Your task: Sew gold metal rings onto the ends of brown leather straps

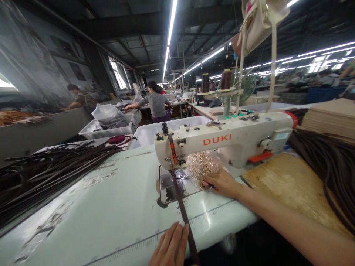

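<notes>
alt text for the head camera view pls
A person's left hand holds a dark strap running under the needle of a white sewing machine, while the right hand reaches into a pile of gold metal fittings. More dark straps lie heaped at left.

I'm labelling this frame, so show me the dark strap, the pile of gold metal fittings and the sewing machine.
dark strap (181,205), head view, its middle stretch on the table.
pile of gold metal fittings (200,166), head view, centre of the heap.
sewing machine (222,140), head view, white arm by the lettering.
</notes>
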A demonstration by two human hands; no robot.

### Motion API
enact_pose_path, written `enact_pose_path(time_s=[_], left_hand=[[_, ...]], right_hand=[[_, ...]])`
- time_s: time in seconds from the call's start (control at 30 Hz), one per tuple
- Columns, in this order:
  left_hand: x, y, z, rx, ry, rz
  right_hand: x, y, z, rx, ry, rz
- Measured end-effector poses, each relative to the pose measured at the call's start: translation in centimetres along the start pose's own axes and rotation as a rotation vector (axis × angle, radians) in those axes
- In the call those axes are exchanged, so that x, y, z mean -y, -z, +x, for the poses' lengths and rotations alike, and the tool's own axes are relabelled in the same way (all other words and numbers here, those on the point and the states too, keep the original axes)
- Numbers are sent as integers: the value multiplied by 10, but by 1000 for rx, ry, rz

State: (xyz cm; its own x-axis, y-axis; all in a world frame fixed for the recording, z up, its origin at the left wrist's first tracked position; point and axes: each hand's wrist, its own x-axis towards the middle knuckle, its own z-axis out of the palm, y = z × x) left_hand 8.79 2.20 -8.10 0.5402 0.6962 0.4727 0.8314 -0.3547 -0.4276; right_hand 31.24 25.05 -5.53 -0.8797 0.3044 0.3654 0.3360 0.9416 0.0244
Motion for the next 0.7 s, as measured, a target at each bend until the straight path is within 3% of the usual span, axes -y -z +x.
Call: enact_pose_path(time_s=[0.5,0.7], left_hand=[[12,0,16,7,40,-170],[27,12,26,175,106,-358]], right_hand=[[1,0,0,-2,13,9],[3,6,1,3,16,2]])
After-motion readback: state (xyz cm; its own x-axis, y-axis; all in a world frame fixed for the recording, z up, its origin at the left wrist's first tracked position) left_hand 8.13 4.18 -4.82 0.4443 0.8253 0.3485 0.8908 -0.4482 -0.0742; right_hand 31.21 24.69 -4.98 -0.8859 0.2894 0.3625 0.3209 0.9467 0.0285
